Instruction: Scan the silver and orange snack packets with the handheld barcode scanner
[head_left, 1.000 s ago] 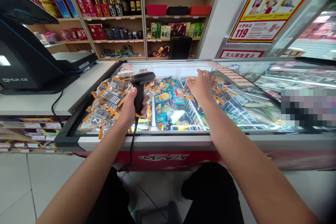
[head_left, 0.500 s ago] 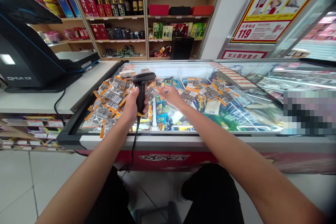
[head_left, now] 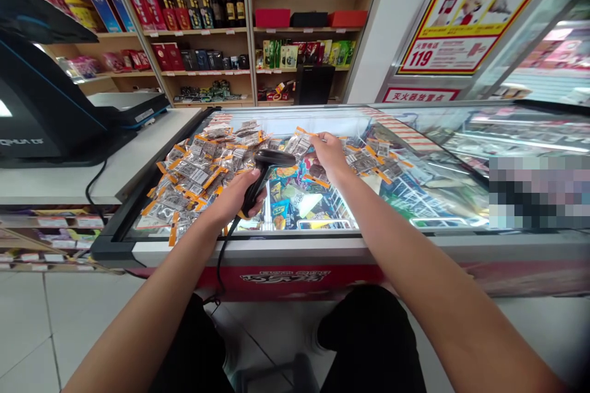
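Above the freezer's [head_left: 286, 247] top, back from its front edge, the right hand [head_left: 329, 150] has a packet [head_left: 297, 143] pinched by one end, fingertips together, just past the scanner [head_left: 275, 158], whose handle sits in the wrapped fingers of the left hand [head_left: 238, 194]! A big heap [head_left: 196, 167] spreads along the left edge, a smaller pile [head_left: 369, 161] right of centre; partway through, I'd judge, though which lot is finished I cannot tell; and since half a second ago the scanner has tipped rightward, the right hand pulling away from the heap
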{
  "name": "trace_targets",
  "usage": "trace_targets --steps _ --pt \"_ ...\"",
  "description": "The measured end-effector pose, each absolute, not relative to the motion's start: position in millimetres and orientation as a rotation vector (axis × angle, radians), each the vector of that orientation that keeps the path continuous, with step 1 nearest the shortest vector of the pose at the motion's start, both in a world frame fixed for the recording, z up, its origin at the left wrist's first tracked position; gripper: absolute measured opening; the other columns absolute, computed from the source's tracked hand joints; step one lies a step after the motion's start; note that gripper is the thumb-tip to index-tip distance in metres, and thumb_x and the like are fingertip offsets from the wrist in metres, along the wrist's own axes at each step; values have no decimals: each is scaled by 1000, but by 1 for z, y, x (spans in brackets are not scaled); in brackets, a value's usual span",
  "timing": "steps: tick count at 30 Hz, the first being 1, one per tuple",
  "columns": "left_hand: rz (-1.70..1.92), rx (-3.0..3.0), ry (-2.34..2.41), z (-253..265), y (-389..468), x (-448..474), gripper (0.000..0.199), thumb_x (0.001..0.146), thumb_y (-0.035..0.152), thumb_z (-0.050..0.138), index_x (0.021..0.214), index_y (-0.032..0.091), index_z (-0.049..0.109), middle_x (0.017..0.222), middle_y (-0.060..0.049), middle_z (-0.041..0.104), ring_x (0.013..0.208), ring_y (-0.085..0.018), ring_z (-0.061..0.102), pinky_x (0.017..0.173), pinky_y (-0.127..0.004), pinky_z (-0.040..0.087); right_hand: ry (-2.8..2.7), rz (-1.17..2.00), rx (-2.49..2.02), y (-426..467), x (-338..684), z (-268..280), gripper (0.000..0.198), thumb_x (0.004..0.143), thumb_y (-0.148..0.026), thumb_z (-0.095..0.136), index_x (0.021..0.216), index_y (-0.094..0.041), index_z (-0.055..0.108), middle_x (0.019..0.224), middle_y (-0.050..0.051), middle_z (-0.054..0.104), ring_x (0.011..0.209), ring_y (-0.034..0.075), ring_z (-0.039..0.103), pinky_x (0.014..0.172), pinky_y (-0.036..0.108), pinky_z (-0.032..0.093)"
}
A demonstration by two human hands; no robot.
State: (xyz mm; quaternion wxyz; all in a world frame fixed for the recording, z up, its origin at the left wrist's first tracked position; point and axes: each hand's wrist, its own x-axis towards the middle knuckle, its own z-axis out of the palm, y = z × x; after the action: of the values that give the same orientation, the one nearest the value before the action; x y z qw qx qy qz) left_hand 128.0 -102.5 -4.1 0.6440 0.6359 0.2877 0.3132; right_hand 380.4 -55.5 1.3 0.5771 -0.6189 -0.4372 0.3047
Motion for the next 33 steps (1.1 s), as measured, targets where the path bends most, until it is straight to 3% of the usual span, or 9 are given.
trace_targets --steps 8,10,13,15,17,19,22,25,33 --pt "765 1385 647 -6 -101 128 53 88 67 57 65 19 49 51 2 45 37 -9 42 39 -23 30 -1022 586 -1501 -49 389 3 7 93 -28 57 89 -23 54 81 4 68 69 21 70 63 32 50" --pt "855 1306 608 -6 -99 128 53 87 67 57 67 19 49 52 2 46 37 -8 42 38 -22 30 -1094 356 -1588 -45 402 -1 8 91 -27 60 96 -20 58 90 8 71 83 26 71 77 39 53" --pt "1033 1169 542 -5 -95 128 50 90 66 54 73 19 49 57 4 47 37 -7 41 37 -21 32 -1210 -72 -1704 -48 409 -4 35 81 -23 74 113 -14 62 123 19 67 118 36 61 100 49 46" --pt "1155 1094 516 -5 -93 128 45 93 63 52 79 20 49 61 5 48 37 -6 41 37 -20 32 -1354 -148 -1641 -56 396 -3 41 82 -23 75 120 -14 62 131 20 63 124 35 57 102 48 44" --pt "1234 1045 520 -4 -92 128 43 94 61 52 82 21 49 62 6 48 37 -6 42 37 -19 32 -1627 63 -1481 -66 370 -3 23 94 -30 64 112 -16 66 117 14 69 108 28 64 93 40 49" --pt "1262 1018 544 -4 -91 128 44 95 62 51 81 21 47 62 6 48 37 -6 43 37 -19 33 -1939 433 -1377 -73 339 -7 33 100 -48 56 97 -18 70 103 11 72 95 26 66 84 36 51" --pt "1253 998 569 -4 -91 127 45 95 63 50 81 20 49 60 5 49 37 -6 44 37 -20 36 -2257 479 -1353 -77 306 -19 44 87 -63 69 97 -20 71 109 12 69 106 31 62 89 41 49" --pt "1251 998 574 -4 -91 127 44 95 62 50 82 20 51 61 4 50 37 -7 44 37 -21 37 -2328 488 -1346 -75 303 -27 48 77 -59 82 101 -21 69 117 13 65 112 33 60 92 43 48" --pt "1163 1096 538 -7 -89 128 46 92 64 54 77 21 46 61 5 47 37 -6 42 38 -22 34 -1608 961 -1284 -60 350 -14 39 84 -42 78 111 -17 66 110 10 71 91 21 66 73 30 51"
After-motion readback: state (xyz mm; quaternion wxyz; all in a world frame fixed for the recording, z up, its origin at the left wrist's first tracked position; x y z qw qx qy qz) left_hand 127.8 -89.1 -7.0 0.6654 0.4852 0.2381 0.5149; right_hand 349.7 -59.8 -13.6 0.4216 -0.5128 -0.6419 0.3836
